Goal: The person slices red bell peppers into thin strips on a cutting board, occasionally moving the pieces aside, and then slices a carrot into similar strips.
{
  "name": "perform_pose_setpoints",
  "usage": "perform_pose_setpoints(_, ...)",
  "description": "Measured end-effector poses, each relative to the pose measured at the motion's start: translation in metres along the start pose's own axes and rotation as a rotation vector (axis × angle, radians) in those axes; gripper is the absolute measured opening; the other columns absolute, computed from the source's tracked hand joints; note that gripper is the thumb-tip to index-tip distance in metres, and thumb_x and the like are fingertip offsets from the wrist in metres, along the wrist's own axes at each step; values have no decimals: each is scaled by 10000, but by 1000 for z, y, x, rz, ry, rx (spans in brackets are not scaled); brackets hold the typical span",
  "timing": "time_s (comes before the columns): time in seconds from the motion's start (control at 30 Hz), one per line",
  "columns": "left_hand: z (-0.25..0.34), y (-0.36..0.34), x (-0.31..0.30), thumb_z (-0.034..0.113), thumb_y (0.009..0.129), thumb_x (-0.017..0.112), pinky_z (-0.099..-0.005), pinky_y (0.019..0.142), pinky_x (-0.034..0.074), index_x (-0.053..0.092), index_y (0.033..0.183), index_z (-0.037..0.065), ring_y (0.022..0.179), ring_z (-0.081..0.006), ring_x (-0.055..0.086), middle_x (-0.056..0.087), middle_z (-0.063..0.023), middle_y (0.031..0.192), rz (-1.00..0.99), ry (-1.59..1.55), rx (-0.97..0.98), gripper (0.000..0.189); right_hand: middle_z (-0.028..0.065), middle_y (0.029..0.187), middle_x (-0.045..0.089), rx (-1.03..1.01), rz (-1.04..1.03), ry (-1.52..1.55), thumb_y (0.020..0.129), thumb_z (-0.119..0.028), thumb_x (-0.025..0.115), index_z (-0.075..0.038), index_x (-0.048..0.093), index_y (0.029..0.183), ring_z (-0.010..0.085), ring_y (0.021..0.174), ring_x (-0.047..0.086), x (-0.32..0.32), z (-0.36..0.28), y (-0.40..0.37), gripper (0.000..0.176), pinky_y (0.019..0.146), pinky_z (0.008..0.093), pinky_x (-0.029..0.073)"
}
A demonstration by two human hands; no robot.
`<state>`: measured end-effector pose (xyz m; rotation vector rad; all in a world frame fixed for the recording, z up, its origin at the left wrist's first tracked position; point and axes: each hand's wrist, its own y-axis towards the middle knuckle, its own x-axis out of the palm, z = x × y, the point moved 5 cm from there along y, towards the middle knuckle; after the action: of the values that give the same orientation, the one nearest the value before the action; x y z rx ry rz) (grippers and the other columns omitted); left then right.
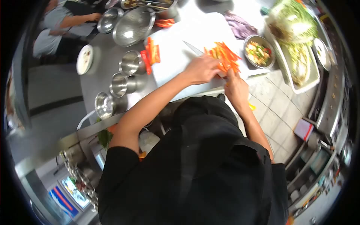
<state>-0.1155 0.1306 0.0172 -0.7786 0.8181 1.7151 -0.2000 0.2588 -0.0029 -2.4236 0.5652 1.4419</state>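
On the white cutting board (176, 41), a knife (192, 48) lies slantwise, its blade tip pointing to the far left. My left hand (202, 69) is over the middle of the blade and hides it. Its curled fingers press at the near edge of a pile of red and orange pepper strips (227, 56). Close beside it, my right hand (237, 88) is closed at the knife's handle end, by the board's near edge; the handle is mostly hidden. More pepper pieces (153, 51) lie at the board's left edge.
Right of the board stand a metal bowl of chopped vegetables (258, 51) and a white bin (300, 89) with cabbage. A purple cloth (240, 25) lies behind. Metal bowls (131, 63) and a mesh strainer (134, 27) line the left. Another person (62, 28) is at far left.
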Motion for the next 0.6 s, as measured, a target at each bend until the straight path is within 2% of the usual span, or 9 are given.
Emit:
perform_pose_setpoints(0.07,-1,6,-4,183,847,571,-449,855,450,572,1165,41,968,-359,569,626,-169,976,-43,36,-31,348,184,842,595,1,-7,-12,681,-16,594,-60,450,968,389,691,617,-5,-10,3,324,597,486,486)
perform_pose_setpoints(0.13,-2,15,-7,237,870,545,-427,879,450,587,1160,44,1010,-348,568,632,-163,1051,-288,-39,-300,351,182,838,600,-7,-30,-17,686,-16,586,-59,450,967,389,687,618,-9,-13,2,315,598,487,488)
perform_pose_setpoints(0.2,-29,9,-30,222,845,552,-453,783,493,624,1147,86,900,-364,621,657,-198,962,144,65,-137,339,197,817,620,-19,-82,77,695,-13,557,-52,459,973,404,699,618,-8,-15,-1,297,610,490,488)
perform_pose_setpoints(0.23,-51,-1,-52,175,834,565,-434,805,496,626,1144,86,908,-360,625,658,-193,989,251,-29,-374,328,197,817,620,-9,-79,78,695,-13,557,-52,459,973,404,699,618,-7,-12,-2,297,610,490,488)
perform_pose_setpoints(0.27,-84,-10,-70,132,810,578,-412,820,501,641,1103,76,931,-345,629,658,-190,1007,358,-13,-496,305,208,807,629,-15,-110,111,697,-13,546,-47,470,988,410,709,618,-2,-10,-5,303,621,495,488)
perform_pose_setpoints(0.3,-113,-19,-88,145,806,577,-406,816,511,657,1028,35,928,-338,644,664,-193,1008,345,252,-529,261,219,797,638,-22,-143,143,698,-13,535,-42,480,1004,416,719,618,1,-8,-8,312,632,499,488)
perform_pose_setpoints(0.37,-137,-38,-105,152,792,577,-422,791,519,667,942,-2,908,-342,656,672,-200,971,-72,420,-1001,234,252,743,625,17,-213,173,692,-12,527,-18,492,1043,431,707,611,4,-7,-12,353,650,513,475)
perform_pose_setpoints(0.47,-180,-62,-82,156,784,579,-432,764,525,678,898,-14,876,-337,668,677,-209,925,-189,533,-1049,227,297,660,574,-10,-184,278,701,-15,528,40,479,1088,443,661,602,7,-7,-13,394,633,494,469)
perform_pose_setpoints(0.6,-184,-70,-96,149,769,577,-417,724,537,682,873,-21,853,-320,679,683,-204,889,-27,519,-1004,225,274,649,588,-25,-205,428,777,-49,572,69,468,1073,402,602,617,4,-1,-10,335,579,418,477)
